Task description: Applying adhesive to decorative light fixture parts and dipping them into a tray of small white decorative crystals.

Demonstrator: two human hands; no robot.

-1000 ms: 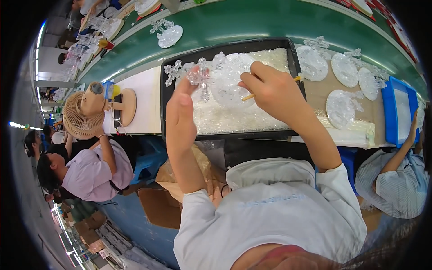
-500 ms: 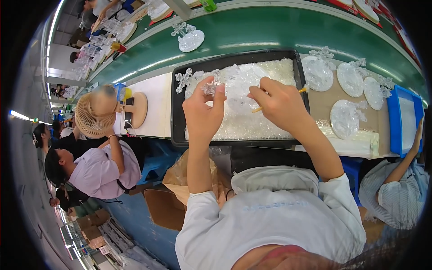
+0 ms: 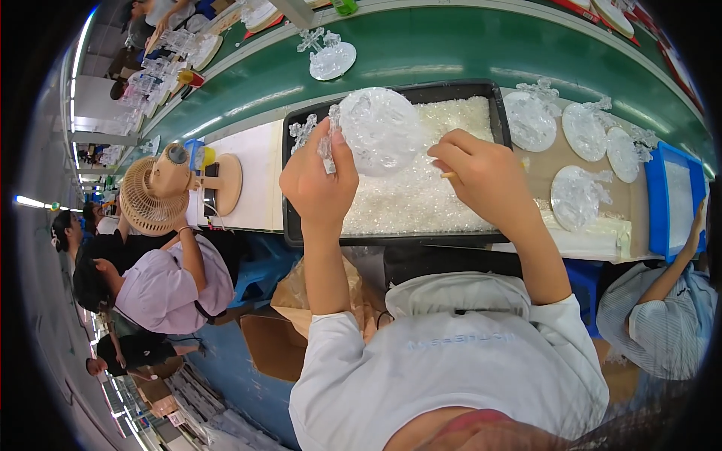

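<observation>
Both hands are sitting lower and closer in than a second ago, and the clear round disc (image 3: pixel 381 129) is now lifted up off the black tray (image 3: pixel 500 120), tilted with its face toward the camera. The left hand (image 3: pixel 320 180) is pinching the disc's rim at about 9 o'clock, thumb and fingers closed on the edge beside a small clear snowflake-shaped piece. The right hand (image 3: pixel 485 177) is curling shut around a thin yellowish stick (image 3: pixel 448 175), its tip pointing toward 9 o'clock at the disc, near it but apart. So the disc is lying to the left of the right fingers, and the left hand is the nearer one. White crystal granules (image 3: pixel 421 195) are filling the tray beneath. At 2 o'clock, finished clear discs (image 3: pixel 575 197) are lying on the tan bench top, with a blue bin (image 3: pixel 656 203) at 3 o'clock. No readable labels are showing.
</observation>
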